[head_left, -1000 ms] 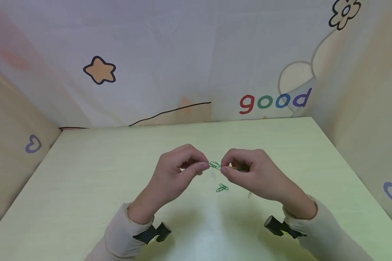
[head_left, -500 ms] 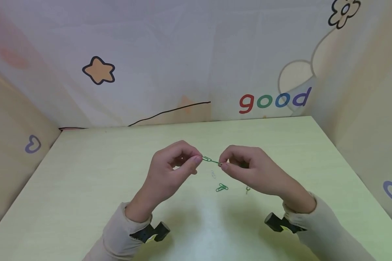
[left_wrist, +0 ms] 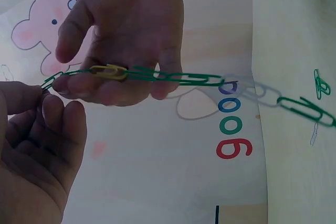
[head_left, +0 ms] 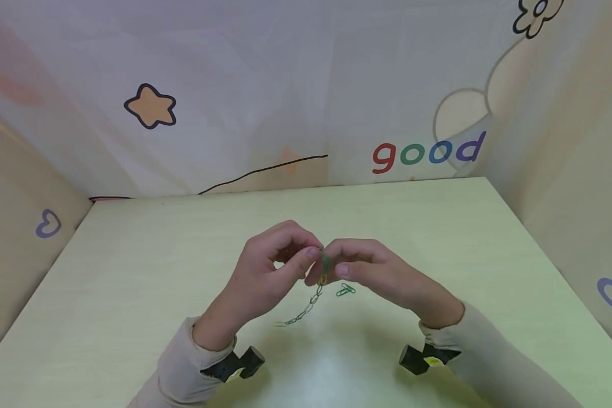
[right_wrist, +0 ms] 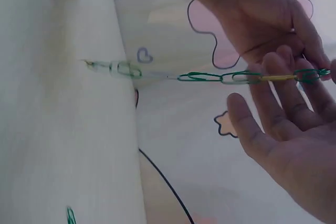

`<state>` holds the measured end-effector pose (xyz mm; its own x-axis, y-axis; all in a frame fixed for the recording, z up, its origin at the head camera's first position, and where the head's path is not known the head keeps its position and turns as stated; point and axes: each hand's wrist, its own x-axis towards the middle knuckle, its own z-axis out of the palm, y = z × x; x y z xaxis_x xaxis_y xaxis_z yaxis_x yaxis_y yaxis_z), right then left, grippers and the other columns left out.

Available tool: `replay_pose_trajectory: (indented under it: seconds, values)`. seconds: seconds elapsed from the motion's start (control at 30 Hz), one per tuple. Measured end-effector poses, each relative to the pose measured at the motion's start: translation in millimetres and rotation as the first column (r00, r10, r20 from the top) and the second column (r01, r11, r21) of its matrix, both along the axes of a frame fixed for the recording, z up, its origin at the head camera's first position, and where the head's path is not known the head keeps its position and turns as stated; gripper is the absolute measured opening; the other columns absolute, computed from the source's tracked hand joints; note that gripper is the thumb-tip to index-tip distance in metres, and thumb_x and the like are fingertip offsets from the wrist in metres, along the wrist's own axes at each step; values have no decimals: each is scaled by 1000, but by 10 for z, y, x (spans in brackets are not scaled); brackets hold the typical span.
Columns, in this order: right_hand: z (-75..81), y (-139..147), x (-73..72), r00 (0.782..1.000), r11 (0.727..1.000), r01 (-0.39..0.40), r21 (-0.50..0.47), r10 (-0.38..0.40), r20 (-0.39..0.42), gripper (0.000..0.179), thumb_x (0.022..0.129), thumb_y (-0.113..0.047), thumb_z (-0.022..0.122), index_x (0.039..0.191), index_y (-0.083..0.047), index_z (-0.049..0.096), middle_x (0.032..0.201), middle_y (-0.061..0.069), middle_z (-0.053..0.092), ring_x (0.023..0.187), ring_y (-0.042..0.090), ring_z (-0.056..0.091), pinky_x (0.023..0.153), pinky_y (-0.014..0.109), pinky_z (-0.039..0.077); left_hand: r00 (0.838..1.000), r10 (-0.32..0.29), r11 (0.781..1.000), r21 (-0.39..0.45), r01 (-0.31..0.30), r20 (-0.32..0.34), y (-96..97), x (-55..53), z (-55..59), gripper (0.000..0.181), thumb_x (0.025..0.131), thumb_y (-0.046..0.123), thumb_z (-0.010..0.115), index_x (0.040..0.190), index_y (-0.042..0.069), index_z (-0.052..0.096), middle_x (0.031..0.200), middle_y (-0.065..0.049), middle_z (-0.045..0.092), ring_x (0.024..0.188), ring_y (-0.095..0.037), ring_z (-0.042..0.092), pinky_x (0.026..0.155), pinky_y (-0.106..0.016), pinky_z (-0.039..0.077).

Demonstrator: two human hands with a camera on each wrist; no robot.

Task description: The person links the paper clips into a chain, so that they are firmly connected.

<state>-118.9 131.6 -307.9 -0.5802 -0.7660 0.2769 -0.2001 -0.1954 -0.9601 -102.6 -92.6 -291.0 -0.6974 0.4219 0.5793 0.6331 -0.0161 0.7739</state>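
A chain of linked paper clips [head_left: 313, 298], mostly green with a yellow one and a pale one among them, hangs between my hands. My left hand [head_left: 270, 277] pinches its top end between thumb and index finger, as the left wrist view also shows. My right hand [right_wrist: 299, 124] is beside the chain, fingers extended and thumb apart, with the upper links lying against its fingers. In the right wrist view the yellow clip [right_wrist: 278, 77] crosses those fingers. The chain's lower end is blurred there.
Loose green paper clips [head_left: 345, 290] lie on the pale tabletop [head_left: 158, 266] just below my right hand. A pale clip [left_wrist: 314, 134] lies near them in the left wrist view. Printed cloth walls [head_left: 245, 85] stand behind the table and at both sides.
My right hand has let go of the paper clips, opened its fingers and moved left towards my left hand. The chain now hangs down from my left hand, its lower end swung left.
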Motion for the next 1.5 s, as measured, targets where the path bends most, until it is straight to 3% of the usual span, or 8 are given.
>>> replay_pose_trajectory:
  seconds: [0.2, 0.3, 0.4, 0.53, 0.87, 1.03, 1.3, 1.5]
  values:
    - [3, 21, 36, 989, 994, 13, -108, 4, 151, 21, 102, -3, 40, 100, -4, 61, 82, 6, 63, 80, 26, 63, 90, 46, 52, 999, -8, 1000, -13, 7, -50, 45, -20, -22, 4, 98, 0, 63, 97, 3, 65, 84, 0, 58, 59, -14, 52, 52, -27, 46]
    - [14, 43, 44, 980, 993, 73, -90, -55, 190, 19, 102, -3, 44, 95, -7, 62, 67, 5, 49, 59, 20, 49, 71, 36, 56, 999, 13, 1000, -19, -14, -51, 61, -20, -18, 7, 96, -3, 64, 96, 4, 65, 82, 1, 56, 59, -14, 51, 51, -27, 45]
    - [28, 57, 44, 972, 991, 110, -72, -92, 215, 20, 100, -5, 46, 93, -9, 64, 60, 4, 34, 50, 19, 29, 47, 25, 39, 998, 52, 998, -34, -53, -23, 73, -12, -24, 11, 93, -5, 63, 94, 6, 65, 81, 3, 57, 61, -14, 52, 54, -27, 46]
    - [51, 81, 25, 962, 987, 151, -61, -133, 240, 21, 99, -6, 48, 90, -13, 65, 59, 2, 25, 48, 18, 18, 41, 28, 15, 997, 73, 996, -51, -71, 35, 87, -23, -53, 10, 94, -3, 61, 95, 6, 64, 78, 2, 58, 61, -17, 52, 54, -27, 46]
    - [183, 214, -8, 954, 964, 245, -97, -223, 201, 24, 99, -1, 47, 91, -12, 67, 59, 3, 24, 47, 18, 17, 41, 31, 12, 941, 152, 959, -275, -66, 302, 78, -316, -355, 12, 100, 11, 60, 107, 11, 70, 86, -1, 62, 66, -19, 59, 60, -33, 51]
    - [285, 231, -34, 958, 958, 267, -103, -252, 138, 25, 98, 1, 47, 92, -12, 67, 59, 3, 25, 46, 19, 17, 40, 32, 13, 935, 164, 875, -485, 10, 315, 122, -448, -555, 16, 99, 11, 63, 113, 14, 70, 94, 4, 65, 73, -19, 59, 64, -34, 53]
    - [325, 220, -46, 947, 945, 311, -101, -300, 112, 22, 98, 3, 49, 93, -8, 68, 58, 4, 26, 46, 19, 18, 41, 31, 14, 940, 261, 623, -782, 12, 222, 150, -676, -866, 15, 95, 13, 70, 109, 9, 71, 97, 0, 63, 86, -18, 57, 79, -33, 49]
    - [329, 177, -61, 938, 941, 337, -38, -332, 100, 17, 98, 0, 54, 91, -8, 67, 61, 3, 28, 48, 20, 17, 43, 31, 15, 913, 358, 516, -857, -18, 197, 171, -711, -958, 17, 89, 20, 77, 91, 8, 65, 85, 1, 61, 73, -17, 55, 67, -32, 47]
